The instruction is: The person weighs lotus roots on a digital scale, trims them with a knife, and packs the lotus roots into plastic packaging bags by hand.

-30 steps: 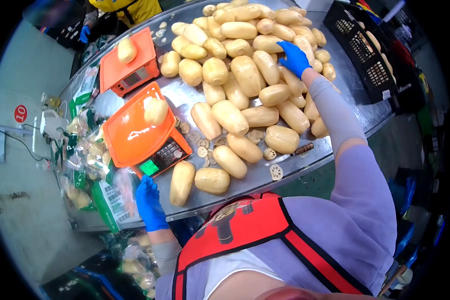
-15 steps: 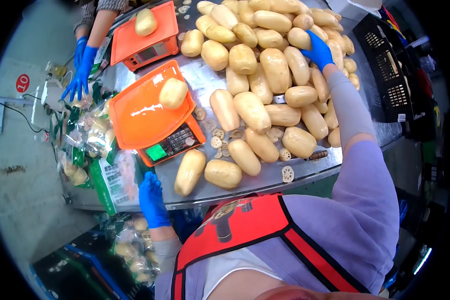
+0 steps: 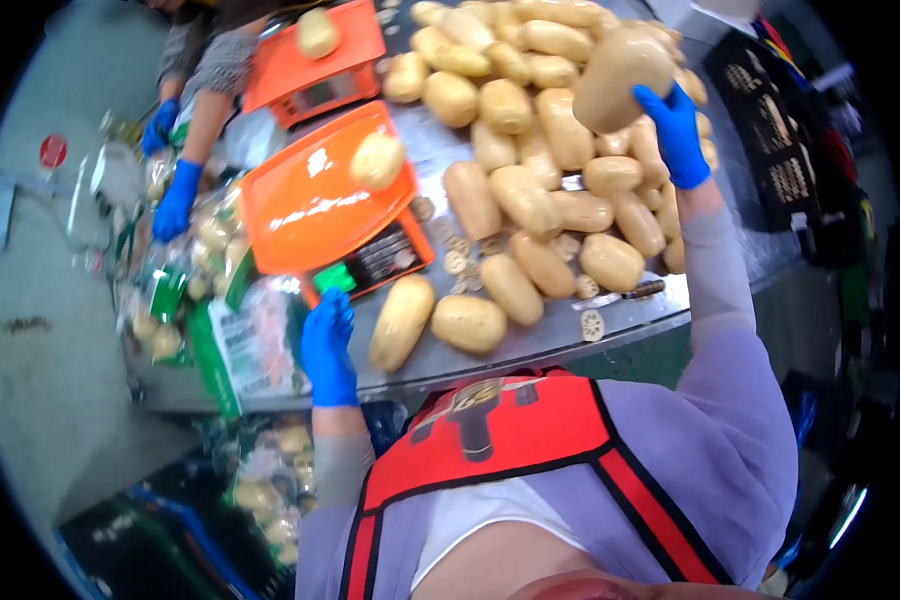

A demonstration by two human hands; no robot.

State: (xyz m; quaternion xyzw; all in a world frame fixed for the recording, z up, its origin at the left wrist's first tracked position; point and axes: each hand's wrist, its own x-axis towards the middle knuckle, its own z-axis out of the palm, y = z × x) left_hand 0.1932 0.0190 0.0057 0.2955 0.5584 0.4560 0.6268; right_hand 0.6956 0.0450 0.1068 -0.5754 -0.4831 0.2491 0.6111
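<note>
Blue-gloved right hand (image 3: pixel 678 135): gripped smooth, oblong lotus root (image 3: pixel 618 80), newly raised above the pile (image 3: pixel 525 200) | left hand (image 3: pixel 328 345): fingers bunched, grip unclear, near glossy orange scale (image 3: pixel 310 200) | tabletop (image 3: pixel 540 337): was grey metal

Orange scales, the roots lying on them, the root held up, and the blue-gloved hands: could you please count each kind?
Orange scales: 2
Roots on the scales: 2
Held root: 1
Wearer's blue-gloved hands: 2
Co-worker's blue-gloved hands: 2
Total: 9
</note>
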